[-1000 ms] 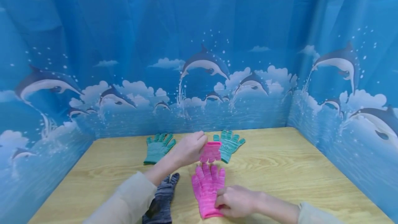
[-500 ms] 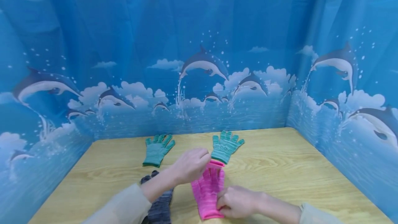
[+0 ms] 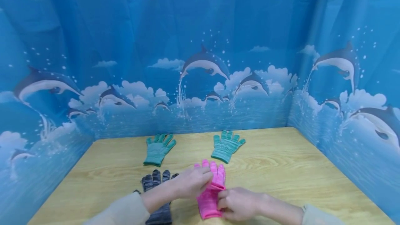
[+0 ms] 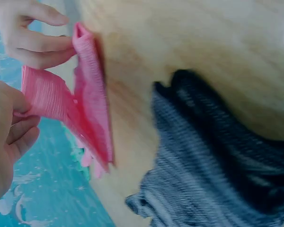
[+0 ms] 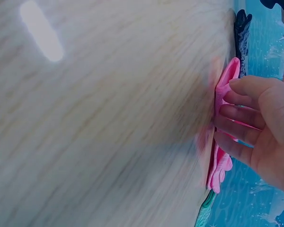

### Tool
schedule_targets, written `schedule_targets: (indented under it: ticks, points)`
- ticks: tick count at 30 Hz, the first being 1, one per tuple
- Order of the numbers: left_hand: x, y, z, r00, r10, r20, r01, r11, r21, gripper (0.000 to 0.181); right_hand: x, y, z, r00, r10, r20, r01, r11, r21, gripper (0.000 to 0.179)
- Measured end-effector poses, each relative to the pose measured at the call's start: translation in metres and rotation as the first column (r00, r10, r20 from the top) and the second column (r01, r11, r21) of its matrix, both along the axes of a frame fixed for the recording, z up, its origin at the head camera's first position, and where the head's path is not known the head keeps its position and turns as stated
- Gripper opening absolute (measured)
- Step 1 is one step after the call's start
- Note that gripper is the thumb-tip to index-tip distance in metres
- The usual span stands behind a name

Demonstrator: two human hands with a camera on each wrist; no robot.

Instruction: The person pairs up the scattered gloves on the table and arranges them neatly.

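Observation:
My left hand (image 3: 193,181) pinches the cuff of a pink knit glove (image 3: 217,180), which lies partly over a second pink glove (image 3: 208,204). In the left wrist view, the held cuff (image 4: 45,92) is lifted off the lower one. My right hand (image 3: 237,203) pinches the lower glove's right edge by its cuff; in the right wrist view, its thumb touches the pink cuff (image 5: 228,75). A dark grey striped glove (image 3: 160,214) lies left of the pink ones, partly under my left forearm.
Two green gloves, one at the back left (image 3: 156,150) and one at the back centre (image 3: 226,147), lie flat with fingers pointing away. A blue curtain (image 3: 187,121) with dolphins encloses the wood-patterned table (image 3: 290,162) at the back and sides.
My left hand has brought the upper pink glove down and towards me, its cuff sinking over the lower glove. My right hand has hardly moved. More of the grey glove shows.

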State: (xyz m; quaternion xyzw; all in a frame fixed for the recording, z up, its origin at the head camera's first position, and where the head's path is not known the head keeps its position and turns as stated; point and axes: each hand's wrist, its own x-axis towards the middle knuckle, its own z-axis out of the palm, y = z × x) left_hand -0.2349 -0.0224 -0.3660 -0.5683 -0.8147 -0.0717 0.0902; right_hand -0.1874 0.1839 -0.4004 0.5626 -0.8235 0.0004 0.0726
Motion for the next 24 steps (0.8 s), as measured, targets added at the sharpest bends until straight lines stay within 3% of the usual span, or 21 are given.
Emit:
schedule_targets:
  ticks: [4,10,16,21,24]
  points:
    - [0.001,-0.001,-0.006,0.981,0.066,0.184,-0.062,0.998,-0.032,0.026,0.005,0.002,0.000,0.996,0.025,-0.088,-0.022,0.999,0.031,0.010]
    - [0.001,-0.001,-0.007,0.959,0.088,0.270,-0.077,0.996,-0.049,0.027,0.011,0.004,0.001,0.989,0.042,-0.141,-0.035,0.998,0.051,0.012]
    - [0.004,-0.003,-0.005,0.975,0.041,0.217,-0.027,0.997,-0.066,0.027,0.011,0.004,0.001,0.991,0.050,-0.124,-0.044,0.998,0.045,0.013]
    - [0.010,-0.003,-0.007,0.990,-0.066,0.126,0.080,0.991,-0.104,0.024,0.011,0.004,0.000,0.993,0.046,-0.112,-0.041,0.998,0.043,0.014]
    - [0.013,-0.004,-0.009,0.988,-0.146,0.058,0.153,0.976,-0.155,0.020,0.011,0.005,0.001,0.994,0.035,-0.101,-0.030,0.998,0.047,0.016]
